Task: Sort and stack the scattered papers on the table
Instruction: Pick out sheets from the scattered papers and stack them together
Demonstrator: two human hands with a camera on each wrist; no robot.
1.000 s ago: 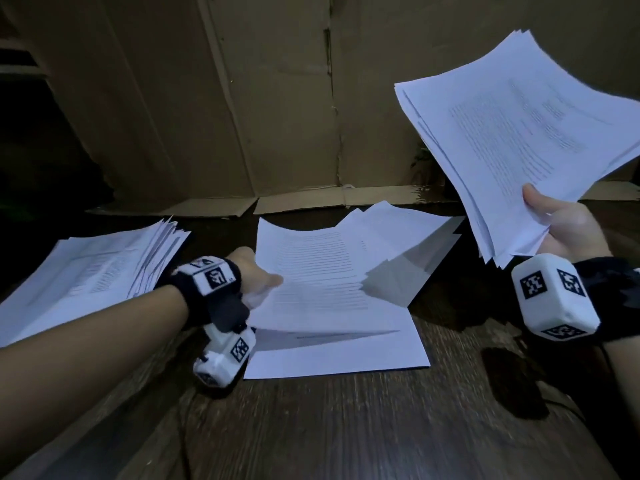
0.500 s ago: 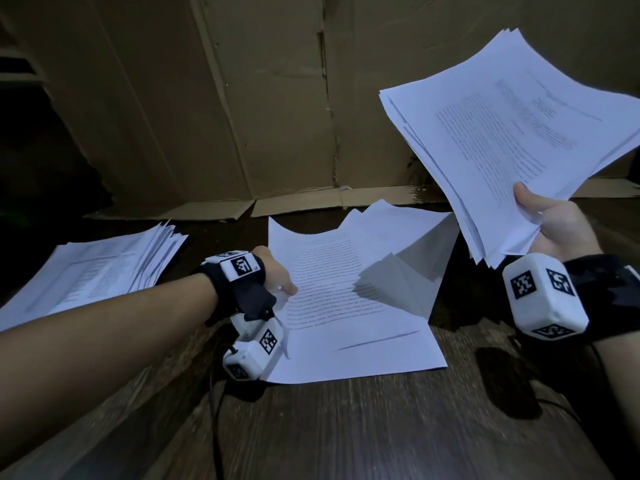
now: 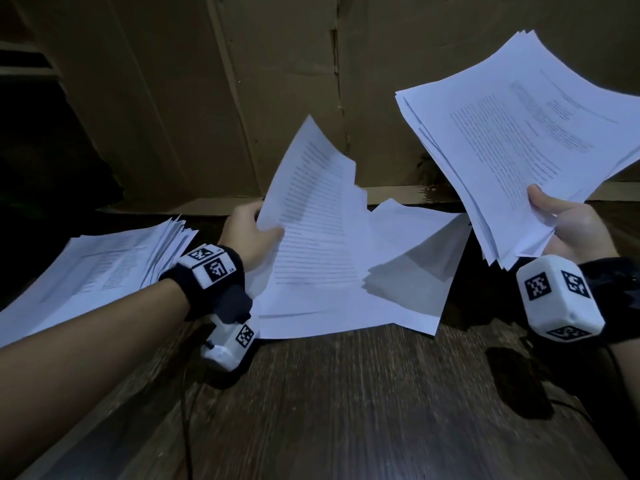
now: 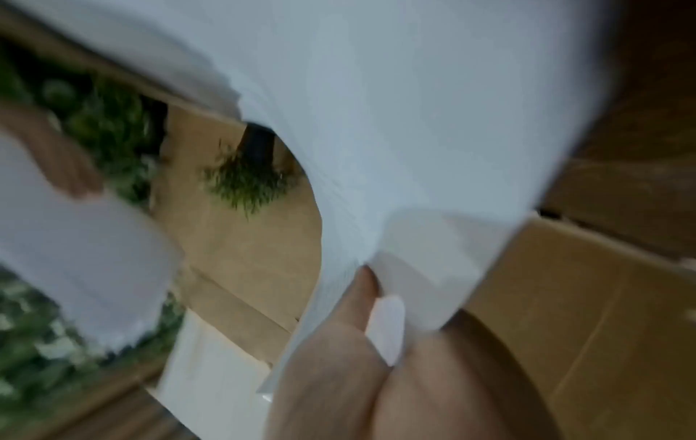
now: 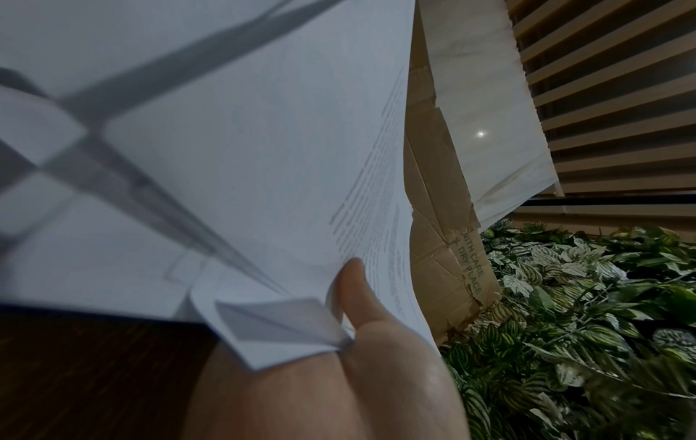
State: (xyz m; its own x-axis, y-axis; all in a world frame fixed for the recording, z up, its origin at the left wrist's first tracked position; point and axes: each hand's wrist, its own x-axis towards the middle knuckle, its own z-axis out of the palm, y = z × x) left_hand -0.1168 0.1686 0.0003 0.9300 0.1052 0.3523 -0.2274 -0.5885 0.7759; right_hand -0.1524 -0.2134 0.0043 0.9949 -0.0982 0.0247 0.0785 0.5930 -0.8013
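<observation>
Papers: thin, light and floppy; they bend and slide off each other, so I think it is best to pinch them near an edge or corner.
Left hand (image 3: pixel 250 233): thumb on top, fingers under, pinching the lifted sheets (image 3: pixel 313 216) by their left edge, just above the loose sheets (image 3: pixel 408 271).
Right hand (image 3: pixel 568 226): gripping the big bunch (image 3: pixel 526 133) by its bottom corner, up in the air, to the right of the loose sheets.
Loose sheets: lying flat and crooked on the table (image 3: pixel 346 410), one over another.
Side pile (image 3: pixel 104 271): on the table, left of the loose sheets, fanned out a bit.
Cardboard wall (image 3: pixel 277 81): stands behind the loose sheets.
In the way: nothing blocks the hands; the bunch could slip apart.
</observation>
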